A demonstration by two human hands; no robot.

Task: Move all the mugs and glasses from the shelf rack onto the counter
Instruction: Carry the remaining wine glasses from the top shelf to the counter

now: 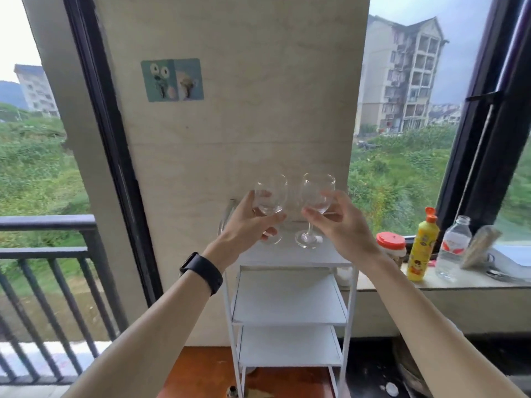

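Atop the shelf rack, the left glass and right glass are gripped round their bowls by curled fingers of the left hand and right hand; only their carrying to the bench is judged left.

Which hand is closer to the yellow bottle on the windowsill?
Right. The right hand, gripping a wine glass, is left of the yellow bottle; the left hand holds the other glass farther left.
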